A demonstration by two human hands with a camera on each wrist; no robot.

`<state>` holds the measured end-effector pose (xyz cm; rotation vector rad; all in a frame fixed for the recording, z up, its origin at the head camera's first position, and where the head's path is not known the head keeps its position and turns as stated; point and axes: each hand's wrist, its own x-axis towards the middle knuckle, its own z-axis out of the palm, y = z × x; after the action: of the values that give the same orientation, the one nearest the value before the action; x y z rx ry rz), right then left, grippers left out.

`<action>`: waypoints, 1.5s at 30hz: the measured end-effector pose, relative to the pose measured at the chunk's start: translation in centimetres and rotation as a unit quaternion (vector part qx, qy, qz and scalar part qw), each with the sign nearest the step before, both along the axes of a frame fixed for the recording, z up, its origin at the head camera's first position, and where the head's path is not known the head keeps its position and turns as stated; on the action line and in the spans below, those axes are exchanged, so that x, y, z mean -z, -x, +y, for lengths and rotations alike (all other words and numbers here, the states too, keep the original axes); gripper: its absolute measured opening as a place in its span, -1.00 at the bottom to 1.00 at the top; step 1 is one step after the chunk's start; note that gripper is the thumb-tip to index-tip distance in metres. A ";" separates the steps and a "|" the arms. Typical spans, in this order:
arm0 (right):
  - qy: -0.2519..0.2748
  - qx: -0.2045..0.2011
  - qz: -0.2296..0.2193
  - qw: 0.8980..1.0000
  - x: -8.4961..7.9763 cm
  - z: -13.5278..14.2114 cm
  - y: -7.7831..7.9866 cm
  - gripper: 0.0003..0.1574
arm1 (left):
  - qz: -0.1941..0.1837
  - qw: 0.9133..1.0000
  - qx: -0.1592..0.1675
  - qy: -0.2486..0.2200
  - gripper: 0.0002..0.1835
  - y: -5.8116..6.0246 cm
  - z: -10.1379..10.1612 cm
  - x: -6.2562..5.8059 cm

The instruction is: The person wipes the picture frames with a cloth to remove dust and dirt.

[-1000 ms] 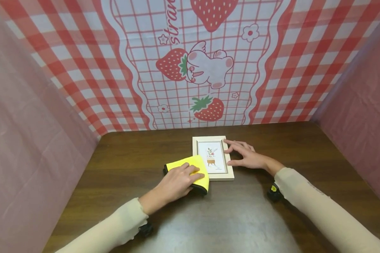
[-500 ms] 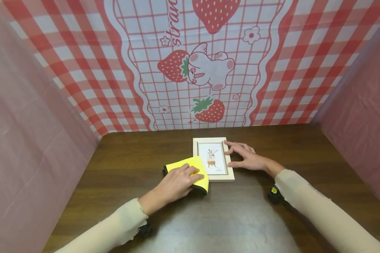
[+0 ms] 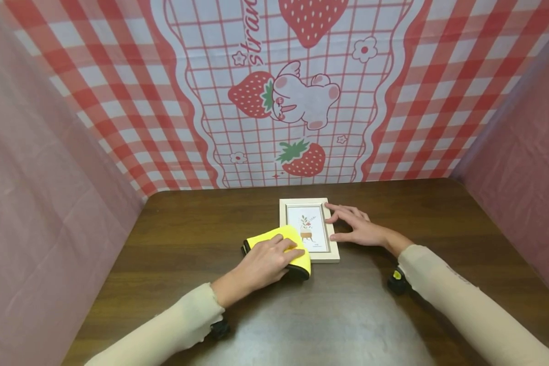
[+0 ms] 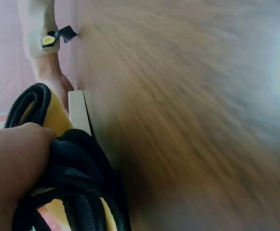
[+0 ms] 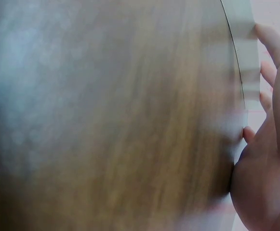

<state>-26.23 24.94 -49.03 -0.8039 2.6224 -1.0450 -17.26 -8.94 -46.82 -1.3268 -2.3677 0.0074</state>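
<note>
Curtain: checked red and white, strawberry print (image 3: 302,101), standing behind the surface and well apart from the work.
Surface: dark wood (image 3: 338,310), glossy enough that the frame would probably slide if pushed unevenly.
Frame: pale, lying flat toward the far side of the surface (image 3: 308,223), near its middle; it looks stiff and fairly light, and any pane over the flower picture would be the fragile part. The borders are the place to take hold; the top and right ones show best.
Cloth: yellow with black edging (image 3: 297,235), folded thick, likely soft, light and easily bunched; it lies over the frame's lower left corner and stands in the way of a hold there.
Left hand: grasping the cloth, fingers bent over its top (image 3: 266,260).
Right hand: grasping nothing, fingertips and thumb touching the frame's right edge (image 3: 360,230), steadying it, I judge.
Black gadgets: one under each cuff (image 3: 397,282), both clear of the frame.
</note>
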 end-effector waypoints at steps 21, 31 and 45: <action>-0.023 0.004 -0.025 0.999 -0.7 -0.2 0.0 -0.59 | 0.010 0.999 -0.006 0.041 -0.66 -0.5 6.2 -1.9; -0.021 0.006 -0.028 0.999 -0.7 -0.2 0.0 -0.58 | 0.063 0.997 -0.012 0.033 -0.80 -0.4 8.2 -1.0; -0.024 0.008 -0.032 0.999 -0.5 -0.1 0.0 -0.56 | 0.076 0.995 -0.029 0.052 -0.80 -1.1 8.2 -1.4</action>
<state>-26.26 24.87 -48.49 -0.7265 2.5934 -0.9923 -16.19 -0.70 -45.43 -1.2571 -2.3026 0.2421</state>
